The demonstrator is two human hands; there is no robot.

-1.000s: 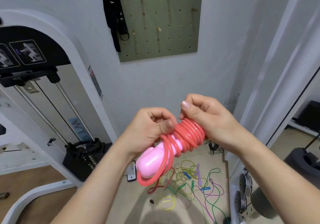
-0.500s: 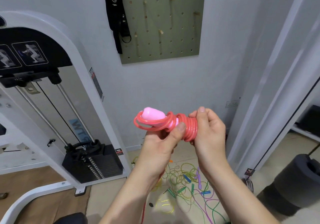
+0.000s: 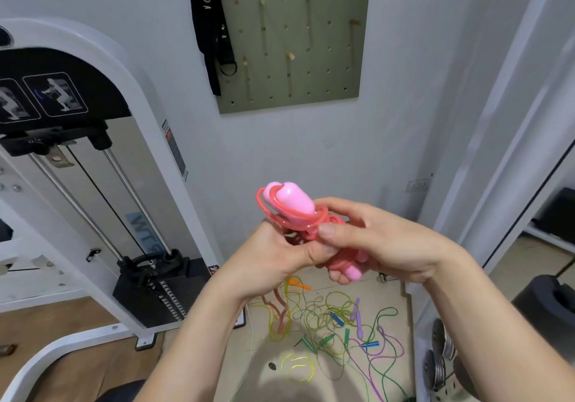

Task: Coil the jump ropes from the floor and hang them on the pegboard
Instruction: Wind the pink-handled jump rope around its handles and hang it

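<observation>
Pink jump rope (image 3: 292, 202) coiled, left hand (image 3: 273, 257) and right hand (image 3: 389, 239) fingers clamped round it, pegboard (image 3: 329, 68) above

1 wide-angle camera sits on the person's head and looks forward and down. It faces a wall (image 3: 311, 152), with the pegboard (image 3: 289, 43) at 12 o'clock, well apart from the lens. The left hand (image 3: 273, 255) and right hand (image 3: 389, 243) hold a pink rope (image 3: 292, 202) at center, very near the camera. The floor (image 3: 373, 289) and ropes (image 3: 342, 317) lie at 6 o'clock, farther down. A machine (image 3: 62, 68) fills 9 o'clock, its edges bowed by the lens.
</observation>
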